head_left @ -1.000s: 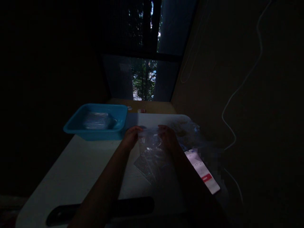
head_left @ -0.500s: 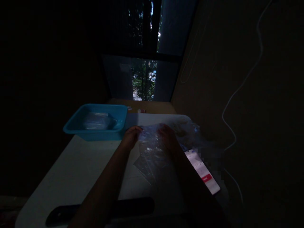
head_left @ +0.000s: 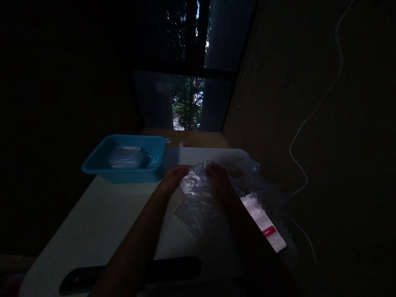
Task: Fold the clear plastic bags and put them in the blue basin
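Over the white table [head_left: 123, 214], both hands grip a clear plastic bag [head_left: 195, 178], crinkled and shiny. My left hand [head_left: 173, 178] is closed on the bag's left edge. On the other side my right hand [head_left: 219, 176] pinches its right part, the fingers dim in the poor light. Beneath the held bag, more flat clear plastic bags [head_left: 187, 217] lie on the tabletop. Further clear plastic [head_left: 239, 169] is heaped to the right, just past my right hand.
A blue basin [head_left: 133, 177] holding packed clear plastic [head_left: 126, 157] stands at the back left. A lit phone [head_left: 266, 225] lies right of my right forearm. A dark handle-like slot or bar [head_left: 176, 268] runs along the near edge. A white cable [head_left: 321, 103] hangs at the right wall.
The held bag has tilted and catches more light, its left corner now lower. My left fingers have shifted slightly right along its edge. The basin and phone have stayed put.
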Motion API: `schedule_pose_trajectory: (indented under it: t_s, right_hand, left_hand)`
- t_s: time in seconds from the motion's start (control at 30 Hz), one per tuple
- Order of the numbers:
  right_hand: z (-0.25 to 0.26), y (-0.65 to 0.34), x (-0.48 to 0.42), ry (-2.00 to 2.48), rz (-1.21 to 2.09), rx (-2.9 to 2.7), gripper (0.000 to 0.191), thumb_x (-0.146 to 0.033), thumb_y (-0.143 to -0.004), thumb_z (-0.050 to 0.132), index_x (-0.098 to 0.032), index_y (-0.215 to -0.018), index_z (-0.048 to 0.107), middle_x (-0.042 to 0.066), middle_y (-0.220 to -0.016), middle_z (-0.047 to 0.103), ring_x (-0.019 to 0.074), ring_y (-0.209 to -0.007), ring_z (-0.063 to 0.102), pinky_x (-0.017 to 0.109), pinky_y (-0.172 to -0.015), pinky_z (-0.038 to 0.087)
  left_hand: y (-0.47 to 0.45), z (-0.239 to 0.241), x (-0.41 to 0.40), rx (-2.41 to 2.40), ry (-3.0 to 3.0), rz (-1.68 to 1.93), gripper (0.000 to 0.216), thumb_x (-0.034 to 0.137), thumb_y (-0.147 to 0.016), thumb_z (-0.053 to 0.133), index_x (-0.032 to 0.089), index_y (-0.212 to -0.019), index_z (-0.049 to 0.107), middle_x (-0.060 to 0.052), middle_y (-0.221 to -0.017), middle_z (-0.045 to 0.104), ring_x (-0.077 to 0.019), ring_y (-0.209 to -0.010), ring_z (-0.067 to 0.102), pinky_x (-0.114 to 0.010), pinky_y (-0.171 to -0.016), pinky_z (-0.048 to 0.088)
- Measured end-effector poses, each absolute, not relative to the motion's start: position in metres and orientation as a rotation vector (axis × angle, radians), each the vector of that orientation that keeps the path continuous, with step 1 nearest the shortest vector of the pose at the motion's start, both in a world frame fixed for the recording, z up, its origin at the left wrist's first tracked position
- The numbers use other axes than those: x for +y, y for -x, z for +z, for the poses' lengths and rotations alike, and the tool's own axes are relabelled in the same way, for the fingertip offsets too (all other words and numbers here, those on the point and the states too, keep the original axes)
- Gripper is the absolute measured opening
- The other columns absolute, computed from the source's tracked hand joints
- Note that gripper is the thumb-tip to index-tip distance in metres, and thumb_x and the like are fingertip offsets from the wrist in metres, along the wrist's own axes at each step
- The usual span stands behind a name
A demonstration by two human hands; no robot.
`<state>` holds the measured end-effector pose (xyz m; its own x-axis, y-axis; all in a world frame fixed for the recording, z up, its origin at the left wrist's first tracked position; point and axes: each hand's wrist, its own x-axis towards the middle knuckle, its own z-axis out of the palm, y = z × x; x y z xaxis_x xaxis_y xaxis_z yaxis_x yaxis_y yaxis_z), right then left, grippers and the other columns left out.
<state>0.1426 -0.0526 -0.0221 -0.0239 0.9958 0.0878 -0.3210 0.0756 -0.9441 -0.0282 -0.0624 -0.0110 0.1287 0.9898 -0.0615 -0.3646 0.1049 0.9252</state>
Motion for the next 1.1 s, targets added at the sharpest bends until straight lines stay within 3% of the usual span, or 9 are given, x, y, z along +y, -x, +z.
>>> schedule_pose_trajectory:
  t_s: [0.27, 0.47, 0.8, 1.1]
  right_hand:
    - [-0.021, -0.142, -0.051, 0.963, 1.297, -1.012, 0.033, -0.027, -0.053, 0.067, -0.020, -0.083, 0.058, -0.003, -0.060, 0.054, 0.0096, -0.053, 0.047, 0.023, -0.047, 0.037]
    - [-0.015, -0.143, -0.056, 1.009, 1.246, -1.035, 0.045, -0.025, -0.053, 0.066, -0.019, -0.095, 0.055, -0.005, -0.057, 0.051, 0.0064, -0.048, 0.042, 0.020, -0.045, 0.032]
    - [-0.011, -0.141, -0.059, 1.080, 1.194, -1.107, 0.042, -0.030, -0.057, 0.062, -0.019, -0.098, 0.057, -0.003, -0.055, 0.052, 0.0095, -0.051, 0.043, 0.023, -0.046, 0.033]
    - [-0.011, -0.138, -0.060, 1.135, 1.185, -1.164, 0.052, -0.023, -0.055, 0.063, -0.018, -0.105, 0.053, -0.005, -0.054, 0.051, 0.0078, -0.048, 0.041, 0.022, -0.045, 0.031]
  left_hand:
    - [0.028, -0.012, -0.060, 0.937, -0.900, 1.304, 0.032, 0.022, -0.045, 0.073, 0.013, -0.074, 0.062, 0.001, -0.054, 0.062, -0.0098, -0.046, 0.052, -0.021, -0.047, 0.038]
    - [0.029, -0.008, -0.063, 0.874, -0.895, 1.236, 0.037, 0.026, -0.046, 0.073, 0.011, -0.079, 0.064, -0.004, -0.063, 0.066, -0.0141, -0.055, 0.058, -0.025, -0.056, 0.043]
    - [0.029, -0.016, -0.062, 1.072, -1.160, 1.146, 0.022, 0.031, -0.053, 0.069, 0.013, -0.062, 0.062, 0.001, -0.053, 0.060, -0.0108, -0.048, 0.050, -0.022, -0.049, 0.036]
    - [0.030, -0.020, -0.060, 1.005, -1.147, 1.196, 0.025, 0.035, -0.057, 0.066, 0.013, -0.068, 0.061, 0.000, -0.056, 0.060, -0.0108, -0.050, 0.051, -0.022, -0.049, 0.036]
